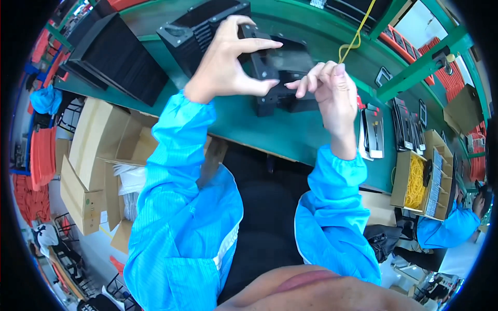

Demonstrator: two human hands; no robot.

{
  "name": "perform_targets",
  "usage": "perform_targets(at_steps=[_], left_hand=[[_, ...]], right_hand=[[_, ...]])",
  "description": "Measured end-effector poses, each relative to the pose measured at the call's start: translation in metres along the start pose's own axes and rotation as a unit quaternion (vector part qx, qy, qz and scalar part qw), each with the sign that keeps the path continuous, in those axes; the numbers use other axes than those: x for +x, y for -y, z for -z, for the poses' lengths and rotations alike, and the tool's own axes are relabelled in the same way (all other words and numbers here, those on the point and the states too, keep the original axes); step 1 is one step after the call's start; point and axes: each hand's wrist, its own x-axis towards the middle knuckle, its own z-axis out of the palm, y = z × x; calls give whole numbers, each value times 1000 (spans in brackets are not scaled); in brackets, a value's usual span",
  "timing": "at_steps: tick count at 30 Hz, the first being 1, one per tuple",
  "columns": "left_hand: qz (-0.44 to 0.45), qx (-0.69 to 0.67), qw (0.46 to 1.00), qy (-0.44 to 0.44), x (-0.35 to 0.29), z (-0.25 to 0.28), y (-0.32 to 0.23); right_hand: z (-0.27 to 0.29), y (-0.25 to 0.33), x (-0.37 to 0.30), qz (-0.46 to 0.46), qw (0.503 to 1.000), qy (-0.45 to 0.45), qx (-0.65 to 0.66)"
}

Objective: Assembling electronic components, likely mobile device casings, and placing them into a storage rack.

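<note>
My left hand (228, 62) is at the left side of a black block-shaped fixture (264, 106) on the green bench. Its thumb and fingers are spread wide apart, with nothing gripped between them. A dark, glossy, flat piece (290, 58) lies on top of the fixture, slightly blurred. To the right, my right hand (334, 93) is raised with curled fingers, thumb against the forefinger, fingertips close to the fixture's right edge. Whatever that pinch may hold is too small to make out. Behind it hangs a yellow cord (354, 41).
Black stacked panels (116, 59) and a ribbed black block (184, 41) stand at the left on the green bench (249, 137). Flat dark pieces (372, 132) lie right. Beyond them, a carton (399, 181) holds yellow cords. Open cartons (88, 140) sit lower left. A co-worker's blue sleeve (446, 230) shows right.
</note>
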Motion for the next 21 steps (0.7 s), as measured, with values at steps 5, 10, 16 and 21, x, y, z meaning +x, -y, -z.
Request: perform_targets(at_steps=[5, 10, 16, 21], left_hand=[[-78, 243, 959, -122, 1, 82, 6], [75, 203, 965, -150, -33, 101, 76], [63, 205, 962, -170, -34, 85, 78], [-148, 157, 949, -228, -70, 36, 32]], right_hand=[[22, 42, 28, 41, 996, 56, -50], [78, 67, 65, 36, 977, 68, -200], [85, 67, 79, -43, 919, -130, -370], [179, 2, 103, 40, 822, -249, -511]])
